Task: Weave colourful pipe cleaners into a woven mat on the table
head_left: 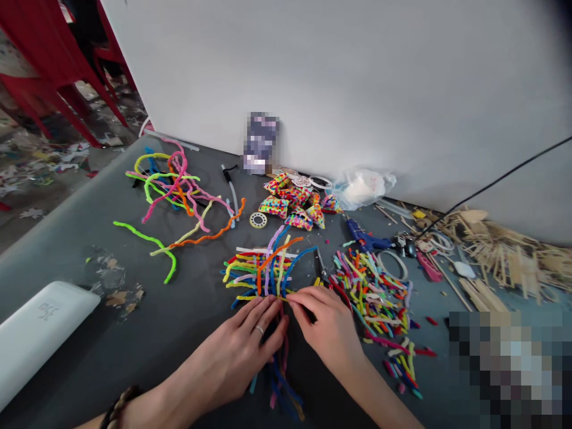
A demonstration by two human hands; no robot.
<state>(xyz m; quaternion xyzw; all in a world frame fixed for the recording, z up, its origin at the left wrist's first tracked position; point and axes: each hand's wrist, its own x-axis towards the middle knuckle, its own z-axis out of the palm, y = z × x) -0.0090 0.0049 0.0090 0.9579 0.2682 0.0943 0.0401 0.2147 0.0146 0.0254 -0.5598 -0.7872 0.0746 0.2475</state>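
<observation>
A woven mat of colorful pipe cleaners (243, 271) lies on the table in front of me. Purple, orange, blue and pale yellow strands cross its rows, their far ends curving upward. My left hand (250, 339), with a ring on one finger, rests on the near edge of the weave with its fingers stretched out. Beside those fingertips, my right hand (328, 322) pinches a yellow pipe cleaner (288, 296) between thumb and forefinger. Loose strand ends (281, 387) trail toward me below the left hand and are partly hidden by it.
Cut pipe cleaner pieces (375, 292) lie right of my hands, near a blue glue gun (366, 236). Small patterned pouches (292, 199) sit behind the mat. Long pipe cleaners (174, 179) tangle at left, beyond a white power bank (44, 333). Wooden sticks (500, 250) pile up far right.
</observation>
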